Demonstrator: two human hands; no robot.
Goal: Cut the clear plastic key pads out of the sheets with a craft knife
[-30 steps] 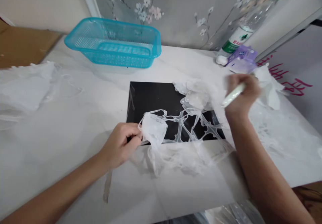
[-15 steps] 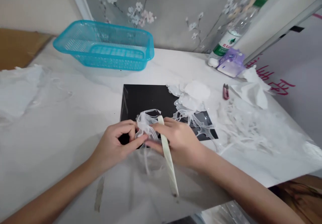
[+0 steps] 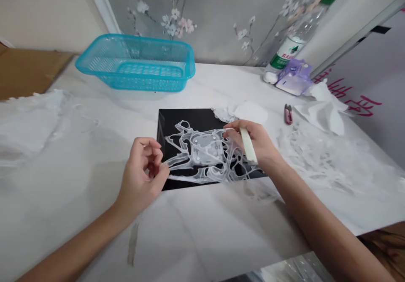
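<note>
Both grips closed: left grip (image 3: 142,172) pinching clear film (image 3: 205,147), right grip (image 3: 261,145) holding a stick (image 3: 249,145).

A translucent white web of glossy film (image 3: 205,147) lies spread over a black sheet (image 3: 180,123) — thick strands loop out from a squarish centre set with round dots, and the lower ones run along the sheet's bottom edge. A pale cream flat stick (image 3: 248,145) stands tilted above the web's right side — its lower tip near the strands.
</note>
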